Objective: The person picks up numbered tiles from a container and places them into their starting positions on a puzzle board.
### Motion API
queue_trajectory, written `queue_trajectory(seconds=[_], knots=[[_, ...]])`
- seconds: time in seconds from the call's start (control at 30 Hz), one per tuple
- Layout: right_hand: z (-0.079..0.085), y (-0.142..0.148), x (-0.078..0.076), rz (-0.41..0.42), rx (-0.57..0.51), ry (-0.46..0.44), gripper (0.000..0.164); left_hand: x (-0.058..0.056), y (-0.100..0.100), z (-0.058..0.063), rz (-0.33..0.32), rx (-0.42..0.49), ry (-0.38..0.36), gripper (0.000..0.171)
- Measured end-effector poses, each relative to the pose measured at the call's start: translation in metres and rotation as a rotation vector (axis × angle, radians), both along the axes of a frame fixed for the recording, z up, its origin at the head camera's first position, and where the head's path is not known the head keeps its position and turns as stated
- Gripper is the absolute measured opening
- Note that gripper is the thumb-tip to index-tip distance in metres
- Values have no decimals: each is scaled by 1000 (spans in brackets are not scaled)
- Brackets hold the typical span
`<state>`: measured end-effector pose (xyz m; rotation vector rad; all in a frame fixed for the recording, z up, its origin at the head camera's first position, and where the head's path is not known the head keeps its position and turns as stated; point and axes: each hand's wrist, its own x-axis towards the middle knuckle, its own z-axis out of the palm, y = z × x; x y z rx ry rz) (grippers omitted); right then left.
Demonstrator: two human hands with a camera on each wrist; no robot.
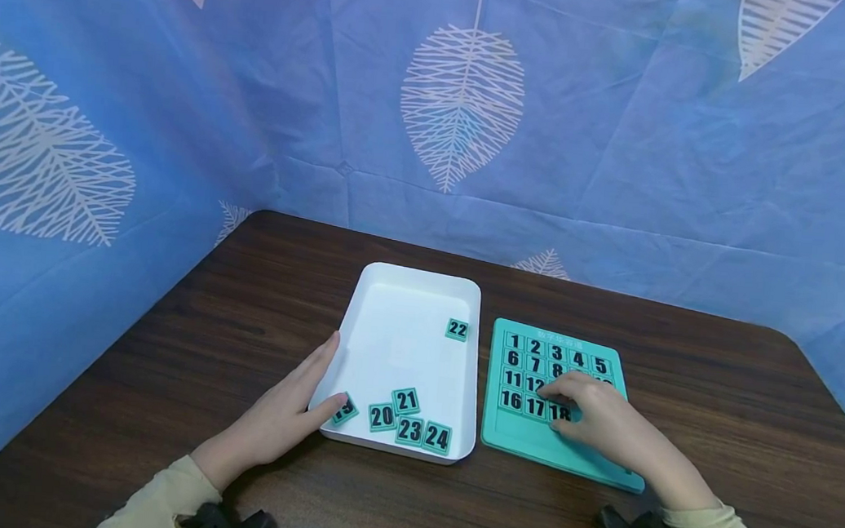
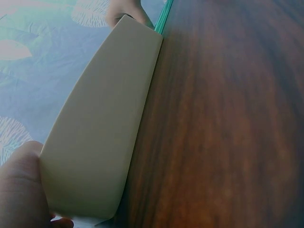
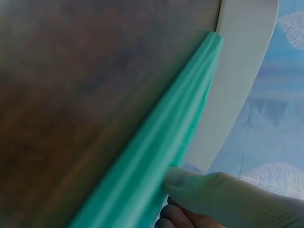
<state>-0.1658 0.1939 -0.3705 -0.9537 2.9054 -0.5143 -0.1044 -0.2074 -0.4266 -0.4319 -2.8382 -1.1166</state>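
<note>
My left hand (image 1: 272, 413) rests at the near left side of a white tray (image 1: 402, 344), its fingers straight along the rim. The left thumb lies over the wall and partly covers the 19 tile (image 1: 344, 410). To the right lies a green number board (image 1: 556, 457), with black-numbered tiles in rows from 1 at the top left. My right hand (image 1: 606, 420) bends over the board, fingertips above and thumb below the 18 tile (image 1: 560, 413), pinching it in the fourth row. The hand hides some tiles in the middle rows.
In the tray, the 20 tile (image 1: 382, 417), 21 tile (image 1: 405, 400), 23 tile (image 1: 409, 431) and 24 tile (image 1: 436, 438) lie near the front, the 22 tile (image 1: 457, 329) at the right wall. A dark wooden table (image 1: 282, 270) meets a blue leaf-patterned cloth (image 1: 607, 146) behind.
</note>
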Motion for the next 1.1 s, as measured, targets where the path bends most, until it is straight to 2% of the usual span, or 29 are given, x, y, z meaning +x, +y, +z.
queue_trajectory(seconds=[0.23, 0.63, 0.83, 1.1], knots=[[14, -19, 1, 19, -42, 7, 35, 0, 0, 0, -1, -6, -1, 76], [28, -92, 3, 200, -174, -22, 34, 0, 0, 0, 16, -28, -1, 77], [26, -128, 5, 323, -226, -43, 32, 0, 1, 0, 21, -46, 14, 81], [15, -166, 4, 380, -310, -116, 33, 2, 1, 1, 38, -71, 24, 107]])
